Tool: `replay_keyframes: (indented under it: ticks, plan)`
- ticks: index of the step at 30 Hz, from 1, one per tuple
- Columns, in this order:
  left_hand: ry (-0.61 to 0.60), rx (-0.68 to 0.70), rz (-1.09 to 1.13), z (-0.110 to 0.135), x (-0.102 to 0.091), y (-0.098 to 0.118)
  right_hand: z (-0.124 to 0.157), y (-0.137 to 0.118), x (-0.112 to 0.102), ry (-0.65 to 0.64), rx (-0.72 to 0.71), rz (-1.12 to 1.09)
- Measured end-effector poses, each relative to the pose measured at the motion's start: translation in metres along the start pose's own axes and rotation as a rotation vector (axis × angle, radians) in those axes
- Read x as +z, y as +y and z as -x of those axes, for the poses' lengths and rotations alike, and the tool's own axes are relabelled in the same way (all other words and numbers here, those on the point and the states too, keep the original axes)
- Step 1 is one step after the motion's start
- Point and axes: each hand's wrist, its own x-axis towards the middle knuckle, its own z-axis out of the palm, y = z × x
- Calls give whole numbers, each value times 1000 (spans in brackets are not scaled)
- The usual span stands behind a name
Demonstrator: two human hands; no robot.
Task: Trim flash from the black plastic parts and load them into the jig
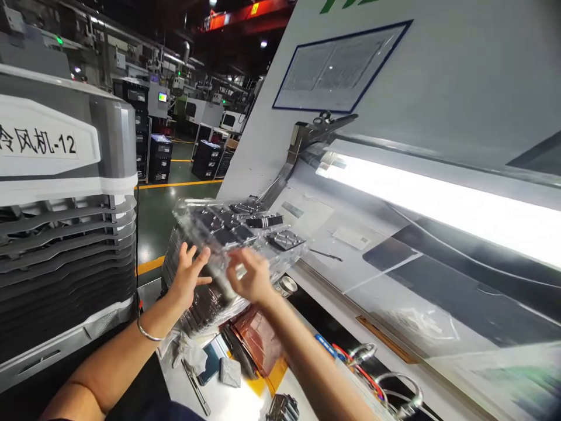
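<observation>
Behind the worktable (175, 377) there leaned, as it appeared in the view, a wide white panel (460, 82), and at the left stood a large grey and white machine (111, 140) with a label ending in "-12". A bright tube lamp (438, 204) ran across the panel's lower part. In the middle was the stack of clear trays (199, 313), which stood on the table near the machine; its top tray carried several dark parts (265, 220), and one of them sat higher than its neighbours.

The left hand (188, 280) was at the near side of this stack, with the fingers well spread, and it had hold of nothing that was visible. The right hand (252, 275) was blurred, above the near edge of the stack; its thumb and forefinger were bent into a ring, but I could not tell whether something was pinched between them.

Below lay a reddish-brown folder (258, 336), and to its left were a small grey block (230, 372) and slim tweezers (196, 386). Just beside the right wrist there was a round metal tin (287, 285).
</observation>
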Motion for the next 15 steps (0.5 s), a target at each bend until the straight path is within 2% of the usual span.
replay_keyframes:
  ticks: [2,3,5,6,8,10,11,12,13,14,15]
  plan:
    - [72,-111,21,11,0,2,24,-33,9,-59,-86,-15]
    - [110,-132,13,19,-2,-2,34,-47,9,-134,-122,-38]
    - [159,-127,-9,42,-13,-12,49,-61,-4,-232,-152,-136]
    - [170,-105,-12,57,-20,-16,52,-59,-17,-241,-133,-177]
    - [188,-62,-4,93,-37,-21,55,-33,-50,-133,13,-165]
    - [229,-57,13,134,-51,-20,57,13,-83,102,298,75]
    - [251,-67,20,155,-57,-19,60,38,-96,160,479,187]
    - [268,-78,27,175,-61,-19,65,61,-106,149,639,235]
    - [283,-85,36,195,-64,-19,71,80,-112,67,770,188]
    - [306,-84,46,213,-67,-21,80,94,-115,-57,872,57]
    - [330,-74,58,231,-70,-24,90,102,-115,-120,894,-104]
